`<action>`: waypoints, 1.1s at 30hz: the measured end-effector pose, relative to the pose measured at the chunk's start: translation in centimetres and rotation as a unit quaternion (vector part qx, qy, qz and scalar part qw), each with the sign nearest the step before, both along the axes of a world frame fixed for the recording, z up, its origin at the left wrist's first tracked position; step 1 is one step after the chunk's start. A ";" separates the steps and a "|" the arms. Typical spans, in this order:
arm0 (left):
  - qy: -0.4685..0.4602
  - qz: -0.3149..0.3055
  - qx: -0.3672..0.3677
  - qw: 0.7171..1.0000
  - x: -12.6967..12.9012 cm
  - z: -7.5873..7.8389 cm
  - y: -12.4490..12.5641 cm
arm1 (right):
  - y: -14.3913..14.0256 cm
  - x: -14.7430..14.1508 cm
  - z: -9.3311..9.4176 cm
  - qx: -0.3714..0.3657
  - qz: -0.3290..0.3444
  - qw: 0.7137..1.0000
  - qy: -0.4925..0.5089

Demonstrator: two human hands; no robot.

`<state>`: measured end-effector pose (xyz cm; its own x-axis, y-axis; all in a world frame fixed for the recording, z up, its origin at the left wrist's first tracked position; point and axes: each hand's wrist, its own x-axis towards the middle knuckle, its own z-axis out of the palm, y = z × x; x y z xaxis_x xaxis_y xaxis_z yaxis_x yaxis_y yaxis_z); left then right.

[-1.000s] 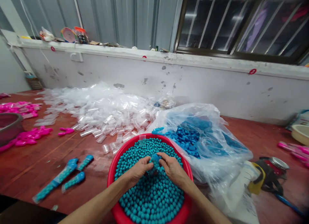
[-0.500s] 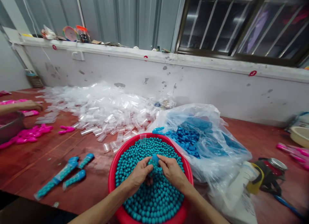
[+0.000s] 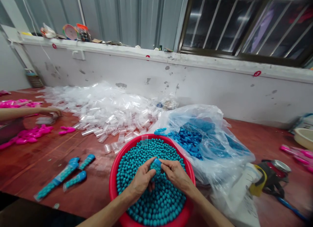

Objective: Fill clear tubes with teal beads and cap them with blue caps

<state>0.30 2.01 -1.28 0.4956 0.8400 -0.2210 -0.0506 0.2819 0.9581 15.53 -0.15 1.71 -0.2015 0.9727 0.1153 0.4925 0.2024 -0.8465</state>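
Bead-filled tube (image 3: 156, 167) in left hand (image 3: 142, 178).

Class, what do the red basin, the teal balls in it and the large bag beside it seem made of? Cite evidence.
Red basin: probably smooth plastic, with even colour and rounded rim.
Teal balls: faintly glossy, with small highlights; plastic or candy, cannot tell.
Large bag: thin, shiny plastic film; it creases and blue pieces show through.
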 end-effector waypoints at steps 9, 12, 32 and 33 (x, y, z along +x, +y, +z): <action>0.032 -0.005 -0.003 0.999 -0.3 0.3 -0.2 | -0.3 -0.4 -0.1 -0.032 -0.011 0.999 0.007; 0.020 0.000 -0.012 1.000 -0.4 0.6 -0.3 | -0.3 -0.5 0.1 -0.030 -0.018 0.999 0.006; 0.046 -0.024 0.000 0.999 -0.6 -0.3 0.4 | 1.0 0.6 -0.3 -0.153 -0.032 0.969 0.189; 0.055 -0.025 0.006 0.998 -0.4 -0.5 0.4 | 1.1 0.4 -0.4 -0.151 -0.070 0.964 0.206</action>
<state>-0.14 2.46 -1.82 0.5108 0.8175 -0.2661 0.0682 0.2701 0.9604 15.93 0.93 1.27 -0.0633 0.9887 -0.1359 0.1055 -0.1288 -0.9860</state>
